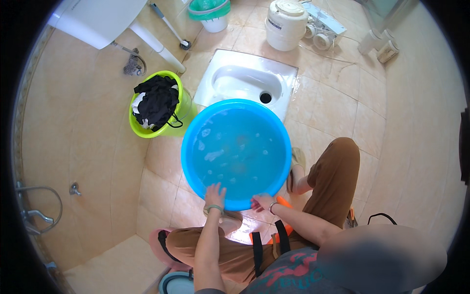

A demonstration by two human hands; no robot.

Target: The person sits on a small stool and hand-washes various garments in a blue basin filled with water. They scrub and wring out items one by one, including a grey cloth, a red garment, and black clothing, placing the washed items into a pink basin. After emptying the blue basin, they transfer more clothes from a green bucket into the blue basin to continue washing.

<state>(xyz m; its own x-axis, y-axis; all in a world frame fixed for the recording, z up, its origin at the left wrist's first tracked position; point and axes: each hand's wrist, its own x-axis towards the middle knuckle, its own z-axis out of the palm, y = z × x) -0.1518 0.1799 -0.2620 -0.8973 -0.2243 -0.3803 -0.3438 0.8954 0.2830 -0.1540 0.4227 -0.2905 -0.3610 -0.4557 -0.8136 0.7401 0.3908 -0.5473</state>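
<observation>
A large round blue basin [285, 152] of water stands on the tiled floor in front of me, with whitish foam patches floating on the surface. My left hand [215, 197] is at the basin's near rim, palm down with its fingers spread and nothing in them. Farther right along the same rim is my right hand [263, 203], its fingers bent and slightly blurred. Whether those fingers grip the rim or only hang beside it I cannot tell. Faint reddish-brown patches show in the water, too dim to name.
Left of the basin stands a lime-green bucket [182, 98] heaped with black and white clothes [157, 100]. Beyond is a white squat toilet [223, 61]. Farther back are a green-lined bin [215, 24], a white lidded bucket [284, 29] and a toilet brush [171, 30]. A hand shower [40, 215] hangs at left.
</observation>
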